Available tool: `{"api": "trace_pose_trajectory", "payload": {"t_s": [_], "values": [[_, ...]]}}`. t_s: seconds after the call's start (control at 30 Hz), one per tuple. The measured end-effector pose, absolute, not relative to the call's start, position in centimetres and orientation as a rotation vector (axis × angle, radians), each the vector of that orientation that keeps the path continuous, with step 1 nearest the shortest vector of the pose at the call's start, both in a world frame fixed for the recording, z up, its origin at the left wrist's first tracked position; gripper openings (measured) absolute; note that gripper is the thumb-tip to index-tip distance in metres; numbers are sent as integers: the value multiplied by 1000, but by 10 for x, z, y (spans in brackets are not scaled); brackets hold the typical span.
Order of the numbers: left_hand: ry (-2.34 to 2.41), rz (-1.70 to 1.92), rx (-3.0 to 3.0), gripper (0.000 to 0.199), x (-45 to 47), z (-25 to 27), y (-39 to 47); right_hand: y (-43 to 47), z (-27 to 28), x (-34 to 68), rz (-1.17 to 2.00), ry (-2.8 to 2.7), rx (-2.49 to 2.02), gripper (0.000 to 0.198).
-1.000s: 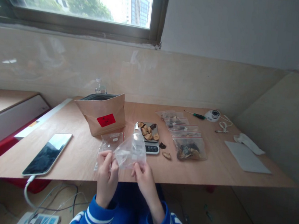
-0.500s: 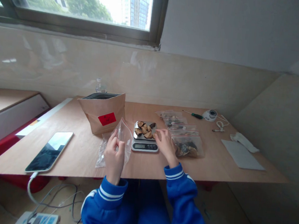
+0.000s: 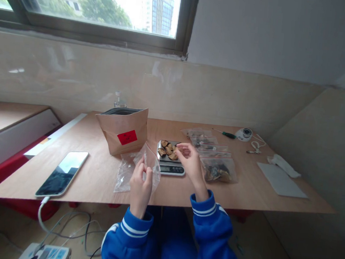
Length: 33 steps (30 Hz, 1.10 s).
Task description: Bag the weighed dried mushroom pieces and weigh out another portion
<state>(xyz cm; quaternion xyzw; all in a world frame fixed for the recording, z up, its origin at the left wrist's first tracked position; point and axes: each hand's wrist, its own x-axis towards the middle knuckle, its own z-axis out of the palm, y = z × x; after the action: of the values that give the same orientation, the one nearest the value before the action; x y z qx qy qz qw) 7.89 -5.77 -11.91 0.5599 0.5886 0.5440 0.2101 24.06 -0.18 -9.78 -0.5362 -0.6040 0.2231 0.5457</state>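
My left hand [image 3: 141, 185] is closed on a clear zip bag [image 3: 153, 166], holding its upper part raised just left of the scale. Several dried brown slices [image 3: 167, 150] with dark edges lie on the metal plate of a small digital kitchen scale [image 3: 172, 170]. Over the plate's right side, my right hand [image 3: 190, 159] has its thumb and fingers drawn together at a dried slice; the fingers partly hide it. The scale's display is too small to read. Another flat clear bag [image 3: 123, 177] lies beneath and left of my left hand.
Behind my left hand stands an open brown paper pouch [image 3: 111, 133] with a red label. Several filled zip bags [image 3: 219, 170] lie right of the scale. A phone [image 3: 63, 174] is at left; a green screwdriver [image 3: 228, 135], white camera [image 3: 243, 134] and white sheet [image 3: 280, 180] are at right.
My left hand has shifted right with the clear bag, closer to the scale. My right hand has drawn its fingers in over the plate's slices. The whole view has shifted slightly.
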Motion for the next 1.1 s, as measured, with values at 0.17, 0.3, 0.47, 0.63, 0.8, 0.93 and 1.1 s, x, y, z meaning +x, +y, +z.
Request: {"api": "trace_pose_trajectory", "payload": {"t_s": [0.17,0.3,0.47,0.63,0.8,0.93,1.1], "values": [[1618,1490,1568,27,82,-122,-58,-20,-71,218,709,-1641,-1110,26],[1635,1530,1517,32,82,-125,-60,-4,-99,232,462,-1564,-1368,28],[1606,1530,1510,31,82,-127,-62,15,-140,231,153,-1593,-1793,30],[1589,1559,1522,36,78,-126,-64,16,-151,227,125,-1562,-1852,17],[1596,1548,1481,43,79,-124,-65,16,-153,237,126,-1592,-1791,15],[1584,1559,1467,44,79,-122,-67,17,-158,242,143,-1645,-1717,22],[1542,1574,1446,42,70,-123,-66,19,-157,250,108,-1533,-1769,16]]}}
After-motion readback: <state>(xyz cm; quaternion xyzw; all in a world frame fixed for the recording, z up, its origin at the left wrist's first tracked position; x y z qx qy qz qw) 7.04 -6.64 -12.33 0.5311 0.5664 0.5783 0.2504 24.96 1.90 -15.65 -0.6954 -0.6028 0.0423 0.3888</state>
